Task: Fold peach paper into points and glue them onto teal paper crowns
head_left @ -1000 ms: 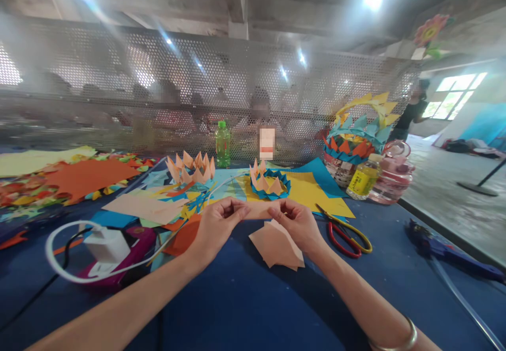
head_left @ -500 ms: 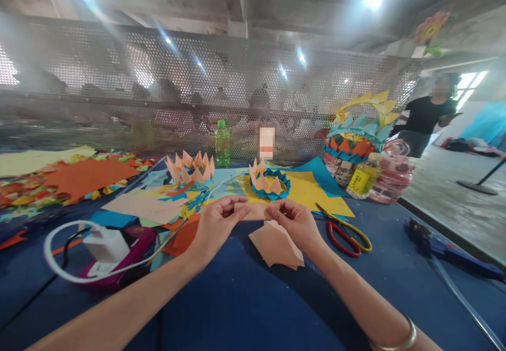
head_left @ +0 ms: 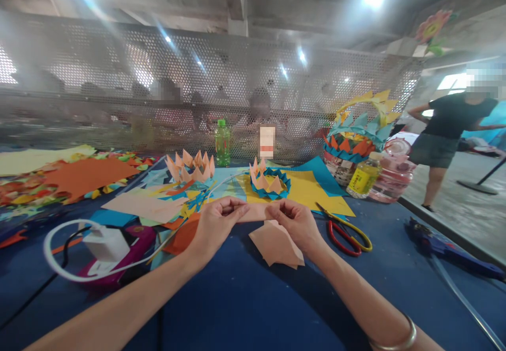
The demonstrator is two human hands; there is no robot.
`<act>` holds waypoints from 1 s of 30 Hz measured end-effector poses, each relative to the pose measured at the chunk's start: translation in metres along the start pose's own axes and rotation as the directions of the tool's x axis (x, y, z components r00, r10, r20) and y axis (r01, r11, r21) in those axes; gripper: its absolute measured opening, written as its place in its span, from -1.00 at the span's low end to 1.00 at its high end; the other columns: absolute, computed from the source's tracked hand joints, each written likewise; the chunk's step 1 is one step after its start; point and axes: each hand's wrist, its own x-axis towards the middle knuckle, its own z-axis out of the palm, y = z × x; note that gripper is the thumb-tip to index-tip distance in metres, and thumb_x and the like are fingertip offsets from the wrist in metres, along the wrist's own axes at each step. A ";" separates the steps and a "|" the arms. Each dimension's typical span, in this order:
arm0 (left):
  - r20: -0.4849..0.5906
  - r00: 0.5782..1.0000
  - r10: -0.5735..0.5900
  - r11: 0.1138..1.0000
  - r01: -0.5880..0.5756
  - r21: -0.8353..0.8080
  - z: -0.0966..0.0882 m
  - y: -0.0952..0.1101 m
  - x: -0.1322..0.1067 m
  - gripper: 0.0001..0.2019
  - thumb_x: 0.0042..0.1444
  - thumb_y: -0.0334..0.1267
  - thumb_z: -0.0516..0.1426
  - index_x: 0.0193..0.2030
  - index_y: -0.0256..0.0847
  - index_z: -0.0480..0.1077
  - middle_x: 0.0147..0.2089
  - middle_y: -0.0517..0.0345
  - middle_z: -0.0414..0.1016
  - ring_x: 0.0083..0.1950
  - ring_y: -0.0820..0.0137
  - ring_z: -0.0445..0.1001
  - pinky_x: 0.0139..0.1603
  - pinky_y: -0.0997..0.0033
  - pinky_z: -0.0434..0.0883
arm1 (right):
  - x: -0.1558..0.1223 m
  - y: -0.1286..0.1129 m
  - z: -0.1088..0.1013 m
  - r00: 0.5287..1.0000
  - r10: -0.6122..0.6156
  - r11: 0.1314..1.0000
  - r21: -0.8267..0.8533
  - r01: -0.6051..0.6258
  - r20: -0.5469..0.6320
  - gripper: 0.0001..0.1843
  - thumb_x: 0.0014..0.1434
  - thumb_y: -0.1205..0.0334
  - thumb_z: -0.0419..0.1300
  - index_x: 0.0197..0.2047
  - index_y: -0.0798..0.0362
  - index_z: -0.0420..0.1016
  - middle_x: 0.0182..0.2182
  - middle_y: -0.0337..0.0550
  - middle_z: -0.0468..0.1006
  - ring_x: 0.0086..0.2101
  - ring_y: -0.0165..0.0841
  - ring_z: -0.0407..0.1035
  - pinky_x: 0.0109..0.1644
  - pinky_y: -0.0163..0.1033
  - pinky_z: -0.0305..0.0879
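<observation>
Paper (head_left: 256,212), peach, one piece, presumably light, pliable and tearable: left hand (head_left: 220,218) and right hand (head_left: 295,221) are pinching its ends (likely the best hold).

No text is legible. The yellow label (head_left: 358,183) on the right-hand bottle (head_left: 373,173) bears dark print, apparently written characters, too small to read.

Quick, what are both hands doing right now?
Left hand: closed, pinching one end of a peach paper strip.
Right hand: closed, pinching the other end of that strip.
</observation>
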 end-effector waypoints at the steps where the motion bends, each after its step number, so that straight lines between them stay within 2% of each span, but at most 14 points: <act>1: -0.002 1.000 0.000 1.000 0.000 0.000 0.000 0.000 0.000 -0.78 -0.21 -0.12 0.32 -0.44 -0.22 0.54 -0.49 0.21 0.56 -0.43 0.43 0.49 -0.37 0.52 0.40 | 0.000 0.000 0.000 1.000 0.001 1.000 -0.004 -0.001 -0.003 -0.58 0.01 -0.13 0.28 -0.52 0.07 0.38 -0.58 -0.30 0.34 -0.53 -0.48 0.17 -0.43 -0.34 0.10; 9: 0.006 1.000 -0.022 1.000 0.022 -0.019 0.000 0.003 -0.001 -0.78 -0.22 -0.15 0.34 -0.45 -0.23 0.52 -0.49 0.22 0.55 -0.42 0.45 0.47 -0.35 0.53 0.36 | -0.001 -0.001 0.000 1.000 0.002 0.999 -0.049 -0.003 -0.020 -0.62 0.02 -0.09 0.26 -0.51 0.07 0.39 -0.58 -0.29 0.36 -0.54 -0.47 0.19 -0.47 -0.35 0.10; 15: 0.178 0.979 -0.097 0.990 0.113 -0.081 0.002 0.003 -0.005 -0.64 -0.25 -0.10 0.37 -0.32 -0.26 0.51 -0.43 0.18 0.57 -0.41 0.43 0.49 -0.37 0.51 0.38 | -0.003 0.000 0.001 0.999 -0.024 0.993 -0.117 0.019 -0.034 -0.72 0.06 0.05 0.25 -0.49 0.09 0.43 -0.55 -0.26 0.41 -0.50 -0.44 0.24 -0.40 -0.33 0.17; 18: 0.232 0.966 -0.111 0.988 0.133 -0.082 0.004 0.003 -0.007 -0.68 -0.26 -0.11 0.39 -0.40 -0.28 0.51 -0.50 0.21 0.52 -0.48 0.49 0.43 -0.41 0.54 0.36 | -0.005 0.000 0.003 0.999 -0.037 0.989 -0.145 0.033 -0.029 -0.74 0.07 0.08 0.24 -0.47 0.10 0.45 -0.54 -0.25 0.41 -0.48 -0.43 0.25 -0.37 -0.32 0.19; 25: 0.215 0.966 -0.142 0.982 0.165 -0.093 0.005 0.003 -0.008 -0.73 -0.26 -0.13 0.38 -0.49 -0.27 0.49 -0.53 0.20 0.53 -0.49 0.47 0.46 -0.39 0.51 0.40 | -0.008 -0.001 0.006 0.999 -0.037 0.991 -0.127 0.039 0.023 -0.74 0.09 0.05 0.22 -0.44 0.08 0.41 -0.51 -0.24 0.42 -0.47 -0.42 0.26 -0.37 -0.32 0.21; 30: 0.212 0.962 -0.169 0.977 0.193 -0.095 0.006 0.005 -0.009 -0.75 -0.29 -0.17 0.38 -0.52 -0.27 0.49 -0.55 0.19 0.52 -0.50 0.45 0.47 -0.39 0.48 0.43 | -0.007 -0.001 0.006 0.998 -0.028 0.987 -0.159 0.036 0.052 -0.63 0.04 -0.01 0.27 -0.53 0.04 0.23 -0.58 -0.35 0.21 -0.53 -0.48 0.08 -0.47 -0.35 0.05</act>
